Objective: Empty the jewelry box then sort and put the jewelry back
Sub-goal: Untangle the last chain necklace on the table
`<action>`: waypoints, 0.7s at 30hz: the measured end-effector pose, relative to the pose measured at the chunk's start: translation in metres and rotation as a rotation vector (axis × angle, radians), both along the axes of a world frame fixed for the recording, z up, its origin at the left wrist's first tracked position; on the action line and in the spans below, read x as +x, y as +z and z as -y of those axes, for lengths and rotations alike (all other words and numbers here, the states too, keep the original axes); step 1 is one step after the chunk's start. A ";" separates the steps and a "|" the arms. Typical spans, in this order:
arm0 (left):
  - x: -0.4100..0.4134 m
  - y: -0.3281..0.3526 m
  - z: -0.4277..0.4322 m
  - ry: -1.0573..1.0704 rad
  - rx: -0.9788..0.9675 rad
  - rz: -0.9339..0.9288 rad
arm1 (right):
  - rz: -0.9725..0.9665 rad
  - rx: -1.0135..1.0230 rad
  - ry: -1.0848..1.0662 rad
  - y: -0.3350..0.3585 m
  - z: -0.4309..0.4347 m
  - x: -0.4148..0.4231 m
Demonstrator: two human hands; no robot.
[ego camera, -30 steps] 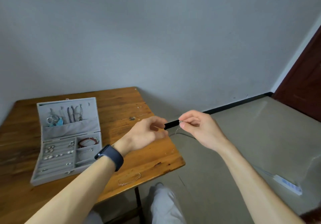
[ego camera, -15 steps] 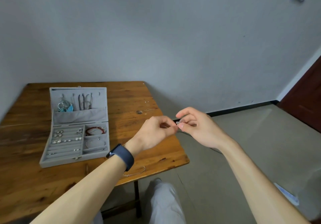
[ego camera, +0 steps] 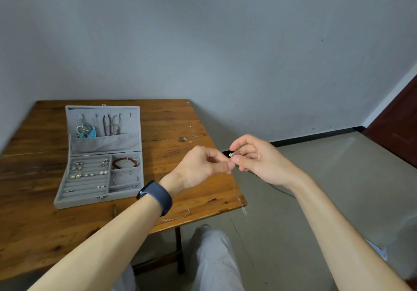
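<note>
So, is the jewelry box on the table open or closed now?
Open. The jewelry box has its lid raised, showing hung necklaces and the filled compartments.

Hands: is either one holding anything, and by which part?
Right hand pinches a small silver piece at its fingertips; the left hand meets it there. Which part is gripped cannot be told.

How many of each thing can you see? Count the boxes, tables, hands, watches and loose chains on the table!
Jewelry box: 1
Wooden table: 1
Hands: 2, left hand and right hand, both pinching one small silver piece
Dark wristband: 1
Loose thin chain on the table's near edge: 1
Total: 6, plus the small silver piece makes 7
</note>
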State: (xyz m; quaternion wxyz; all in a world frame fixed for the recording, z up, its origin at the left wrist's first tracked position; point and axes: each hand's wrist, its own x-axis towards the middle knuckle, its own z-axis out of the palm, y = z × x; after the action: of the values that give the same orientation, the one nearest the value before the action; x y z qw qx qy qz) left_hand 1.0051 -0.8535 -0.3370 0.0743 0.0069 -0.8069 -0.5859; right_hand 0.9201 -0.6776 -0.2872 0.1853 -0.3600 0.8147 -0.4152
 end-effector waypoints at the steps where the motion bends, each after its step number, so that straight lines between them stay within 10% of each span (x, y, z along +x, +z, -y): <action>1: 0.001 0.000 0.000 0.004 0.016 0.000 | -0.004 0.016 -0.002 0.001 -0.002 0.000; 21: 0.014 0.000 0.054 0.148 0.811 0.173 | 0.263 -0.093 -0.294 -0.108 0.002 0.003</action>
State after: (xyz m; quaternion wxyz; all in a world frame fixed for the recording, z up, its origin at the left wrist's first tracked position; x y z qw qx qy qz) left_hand 1.0188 -0.9077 -0.3375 0.0395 0.1426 -0.5114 -0.8465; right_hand 0.9231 -0.6798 -0.3947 0.2109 -0.1879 0.8072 -0.5183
